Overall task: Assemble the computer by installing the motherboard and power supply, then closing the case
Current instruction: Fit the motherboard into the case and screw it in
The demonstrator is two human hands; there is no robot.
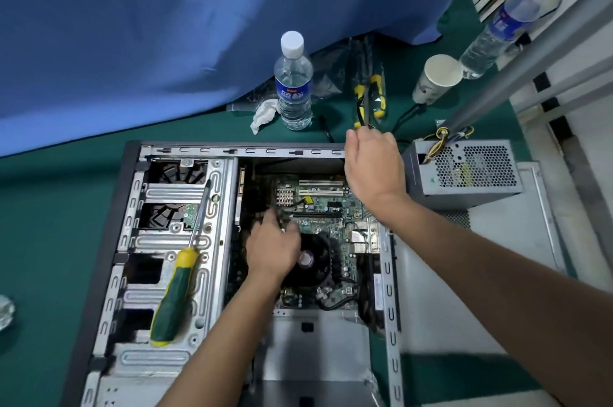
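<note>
The open computer case (232,151) lies on its side on a green table. The motherboard (331,207) sits inside it, with its black CPU fan (316,260) near the middle. My left hand (272,247) rests on the board just left of the fan, fingers spread towards the board's left edge. My right hand (371,161) hovers over the case's far right corner and pinches a thin dark wire (366,114) between thumb and fingertips. The grey power supply (464,174) stands outside the case to the right, its cables trailing behind it.
A green and yellow screwdriver (175,293) lies on the drive cage at the left. The side panel (517,240) lies under the power supply. Behind the case are a water bottle (293,88), yellow-handled pliers (374,98), a paper cup (434,81) and blue cloth (166,25).
</note>
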